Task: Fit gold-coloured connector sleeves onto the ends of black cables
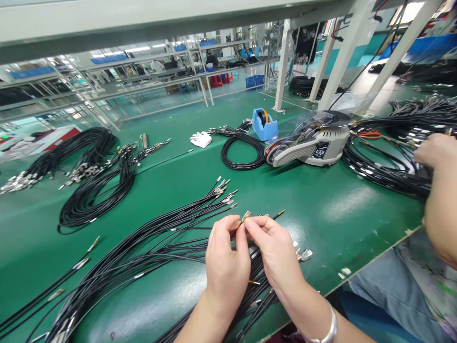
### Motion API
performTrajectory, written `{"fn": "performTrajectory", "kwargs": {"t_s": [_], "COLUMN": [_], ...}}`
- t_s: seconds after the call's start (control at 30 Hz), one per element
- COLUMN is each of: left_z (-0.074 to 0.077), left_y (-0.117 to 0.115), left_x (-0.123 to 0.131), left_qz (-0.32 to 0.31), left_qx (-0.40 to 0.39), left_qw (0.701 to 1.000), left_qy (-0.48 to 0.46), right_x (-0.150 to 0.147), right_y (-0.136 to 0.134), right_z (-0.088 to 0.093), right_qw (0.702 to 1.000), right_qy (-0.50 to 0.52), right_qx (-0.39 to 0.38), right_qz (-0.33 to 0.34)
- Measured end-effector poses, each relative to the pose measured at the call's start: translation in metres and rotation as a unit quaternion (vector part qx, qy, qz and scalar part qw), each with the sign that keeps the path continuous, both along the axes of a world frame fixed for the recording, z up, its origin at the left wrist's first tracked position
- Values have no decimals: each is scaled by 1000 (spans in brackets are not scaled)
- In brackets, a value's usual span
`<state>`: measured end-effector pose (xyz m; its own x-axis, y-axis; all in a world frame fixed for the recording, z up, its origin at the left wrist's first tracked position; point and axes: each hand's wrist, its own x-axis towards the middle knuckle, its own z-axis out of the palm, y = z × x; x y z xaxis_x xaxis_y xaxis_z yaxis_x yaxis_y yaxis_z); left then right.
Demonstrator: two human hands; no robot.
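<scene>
My left hand (225,259) and my right hand (274,251) meet above the green table (321,214), fingertips pinched together on the end of a thin black cable with a small metal connector (246,216). Under both hands lies a fanned bundle of black cables (150,243) with metal tips, running off to the lower left. A few loose metal connectors (305,256) lie just right of my right hand. A silver bracelet sits on my right wrist.
An automatic tape dispenser (314,145) and a blue tape holder (264,124) stand at the back. Coiled black cables (243,150) and a white glove (201,139) lie nearby. More coils (93,190) lie left. Another person's hand (437,152) handles cables at right.
</scene>
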<state>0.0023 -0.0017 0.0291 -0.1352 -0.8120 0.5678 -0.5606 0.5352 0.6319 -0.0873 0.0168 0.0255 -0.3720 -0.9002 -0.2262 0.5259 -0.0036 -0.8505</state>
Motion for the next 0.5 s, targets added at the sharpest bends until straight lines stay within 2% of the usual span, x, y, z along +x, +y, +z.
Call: {"fn": "performTrajectory", "kwargs": {"t_s": [0.23,0.5], "left_z": [0,-1], "left_y": [0,-3], "left_x": [0,3], "left_qz": [-21,-83], "left_qx": [-54,-83], "left_qw": [998,993], "left_qy": [-19,-16], "right_x": [0,-3], "right_y": [0,-2], "right_z": [6,6], "right_qw": [1000,997], "right_qy": [-6,-70], "right_qx": [12,-2], "right_qz": [-9,17]}}
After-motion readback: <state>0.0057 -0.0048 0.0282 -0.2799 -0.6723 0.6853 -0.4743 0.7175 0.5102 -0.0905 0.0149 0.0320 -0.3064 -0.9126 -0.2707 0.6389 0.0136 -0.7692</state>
